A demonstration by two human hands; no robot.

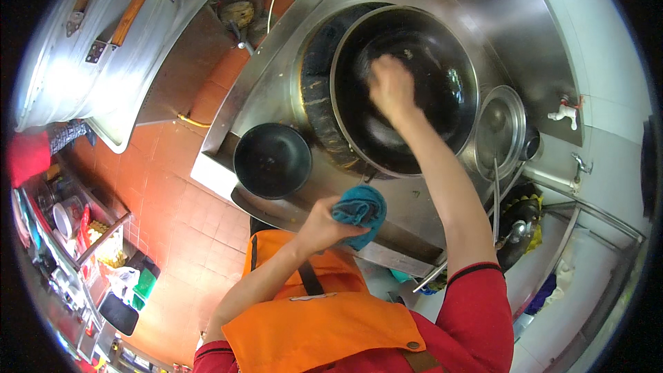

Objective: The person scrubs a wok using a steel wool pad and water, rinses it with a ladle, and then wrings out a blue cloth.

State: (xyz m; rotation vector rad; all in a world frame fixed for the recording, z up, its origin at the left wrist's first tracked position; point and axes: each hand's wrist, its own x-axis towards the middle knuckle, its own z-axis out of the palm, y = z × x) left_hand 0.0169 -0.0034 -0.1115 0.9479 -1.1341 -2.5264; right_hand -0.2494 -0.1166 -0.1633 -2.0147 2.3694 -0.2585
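Observation:
My left hand [323, 225] is closed around a folded teal cloth [362, 207], just in front of the near rim of a large black wok [445, 114]. The wok sits off-centre and tilted over a round stove burner ring [323, 98], part of which shows to its left. My right hand [392, 85] reaches down inside the wok, blurred, with its fingers curled near the inner surface. Whether something is under those fingers cannot be told. A few pale specks lie on the wok's dark inside. A small black bowl-shaped pan [272, 160] rests on the steel stove top left of the wok.
To the right stand a round metal lid or basin [500, 132] and a wall tap [580, 166]. A white-handled tap [564, 112] is above. At left is a large metal cover [119, 57] with wooden handles; a person's gloved hand [70, 134] touches its tray edge. A shelf [103, 238] holds containers.

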